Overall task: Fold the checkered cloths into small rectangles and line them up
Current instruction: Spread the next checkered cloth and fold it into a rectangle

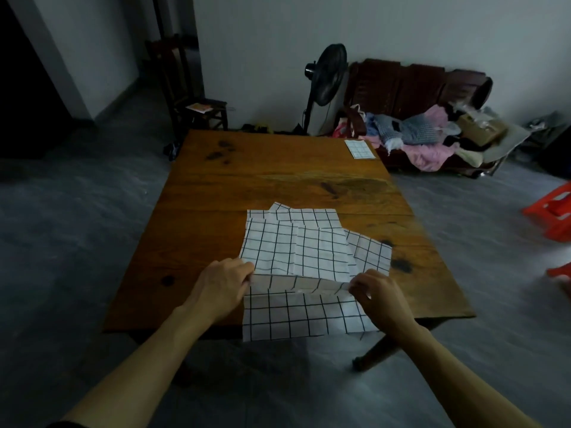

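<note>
At the lower middle of the frame, the left hand (221, 281) and right hand (378, 293) each pinch the fold of a checkered cloth (296, 273), its long axis running left to right, one half draping over the near edge of the wooden counter (278, 180). More unfolded cloths (367, 248) lie beneath. A small folded rectangle (360, 148) sits at the far right corner. Grey floor (77, 242), a fan (327, 75) and a clothes-strewn bench (432, 118) stand beyond.

Wooden table (278, 168) stretches away beyond the grip, dark stains on it; farther back a black standing fan (327, 75), a dark bench (411, 84) heaped with clothes (426, 140) off right, a wooden chair (197, 109) far left, red stool (553, 211) at right edge
</note>
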`<move>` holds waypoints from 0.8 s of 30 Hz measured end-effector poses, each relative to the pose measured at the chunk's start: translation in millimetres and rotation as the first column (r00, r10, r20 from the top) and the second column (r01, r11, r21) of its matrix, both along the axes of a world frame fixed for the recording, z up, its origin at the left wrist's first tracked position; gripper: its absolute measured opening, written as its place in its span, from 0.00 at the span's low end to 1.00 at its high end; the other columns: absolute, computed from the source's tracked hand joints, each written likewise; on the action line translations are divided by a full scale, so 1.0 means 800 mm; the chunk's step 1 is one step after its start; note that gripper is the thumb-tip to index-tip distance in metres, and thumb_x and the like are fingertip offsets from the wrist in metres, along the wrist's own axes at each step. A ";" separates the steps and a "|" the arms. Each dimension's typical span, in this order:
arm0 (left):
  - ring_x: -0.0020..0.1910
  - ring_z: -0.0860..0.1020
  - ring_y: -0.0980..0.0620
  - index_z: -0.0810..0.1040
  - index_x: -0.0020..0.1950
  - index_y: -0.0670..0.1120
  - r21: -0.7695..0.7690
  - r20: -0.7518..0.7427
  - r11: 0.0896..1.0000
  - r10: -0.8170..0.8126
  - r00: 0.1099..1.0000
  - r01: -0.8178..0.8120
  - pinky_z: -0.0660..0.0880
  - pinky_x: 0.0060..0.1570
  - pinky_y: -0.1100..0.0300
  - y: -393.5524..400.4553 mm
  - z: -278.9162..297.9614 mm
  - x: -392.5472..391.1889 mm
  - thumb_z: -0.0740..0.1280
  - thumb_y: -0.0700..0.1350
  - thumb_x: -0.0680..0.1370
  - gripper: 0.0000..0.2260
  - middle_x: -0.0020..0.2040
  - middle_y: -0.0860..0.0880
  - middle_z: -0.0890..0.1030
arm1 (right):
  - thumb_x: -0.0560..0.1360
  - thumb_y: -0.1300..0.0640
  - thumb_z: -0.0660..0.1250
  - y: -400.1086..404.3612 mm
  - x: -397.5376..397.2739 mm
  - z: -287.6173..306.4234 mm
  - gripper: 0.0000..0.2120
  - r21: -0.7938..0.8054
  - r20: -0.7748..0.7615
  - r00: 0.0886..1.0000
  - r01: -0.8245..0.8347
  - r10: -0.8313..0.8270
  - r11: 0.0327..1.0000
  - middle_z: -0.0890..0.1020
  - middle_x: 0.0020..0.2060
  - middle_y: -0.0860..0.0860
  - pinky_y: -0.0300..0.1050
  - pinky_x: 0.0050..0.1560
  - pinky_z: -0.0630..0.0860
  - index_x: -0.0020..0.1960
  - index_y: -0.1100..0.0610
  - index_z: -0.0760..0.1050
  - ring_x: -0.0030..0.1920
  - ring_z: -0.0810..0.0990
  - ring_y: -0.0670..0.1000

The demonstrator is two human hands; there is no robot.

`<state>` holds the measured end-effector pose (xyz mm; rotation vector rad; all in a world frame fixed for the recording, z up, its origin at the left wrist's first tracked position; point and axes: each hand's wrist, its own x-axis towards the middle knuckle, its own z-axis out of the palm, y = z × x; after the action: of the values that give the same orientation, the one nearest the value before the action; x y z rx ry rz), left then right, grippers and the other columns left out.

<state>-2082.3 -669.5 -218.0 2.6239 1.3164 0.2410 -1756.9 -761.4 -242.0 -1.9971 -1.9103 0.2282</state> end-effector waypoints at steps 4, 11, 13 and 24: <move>0.49 0.74 0.58 0.74 0.53 0.54 -0.171 -0.155 0.985 -0.030 0.987 0.003 0.72 0.49 0.63 -0.030 0.020 0.017 0.66 0.46 0.80 0.04 0.51 0.55 0.76 | 0.77 0.58 0.68 -0.026 0.018 0.002 0.03 -0.053 0.015 0.996 -0.085 0.086 0.995 0.78 0.42 0.46 0.42 0.42 0.78 0.46 0.52 0.79 0.40 0.76 0.43; 0.44 0.72 0.56 0.75 0.51 0.51 0.138 -0.065 0.983 0.129 0.990 -0.119 0.67 0.44 0.61 -0.064 0.064 0.052 0.67 0.45 0.79 0.02 0.44 0.55 0.73 | 0.79 0.57 0.65 -0.042 0.032 0.033 0.04 0.113 0.029 0.995 -0.103 0.100 0.988 0.77 0.42 0.46 0.38 0.40 0.74 0.45 0.52 0.78 0.40 0.74 0.43; 0.40 0.70 0.55 0.76 0.48 0.50 0.302 0.073 0.941 0.139 0.988 -0.155 0.66 0.41 0.60 -0.072 0.078 0.056 0.69 0.44 0.77 0.03 0.41 0.54 0.73 | 0.78 0.57 0.66 -0.043 0.031 0.051 0.03 0.268 -0.024 0.996 -0.072 0.082 0.961 0.76 0.42 0.46 0.38 0.40 0.71 0.46 0.54 0.78 0.40 0.73 0.44; 0.43 0.74 0.58 0.72 0.45 0.54 -0.118 -0.181 0.988 0.072 0.981 -0.095 0.71 0.40 0.63 -0.117 0.038 0.014 0.68 0.45 0.79 0.06 0.45 0.55 0.77 | 0.79 0.54 0.64 -0.087 0.017 0.008 0.05 -0.042 0.051 0.982 -0.180 0.182 0.983 0.77 0.44 0.45 0.40 0.44 0.77 0.47 0.50 0.78 0.42 0.75 0.43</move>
<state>-2071.1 -763.3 -187.4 2.5349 1.4479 -0.0631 -1743.5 -830.9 -235.2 -1.8713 -2.1396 0.2607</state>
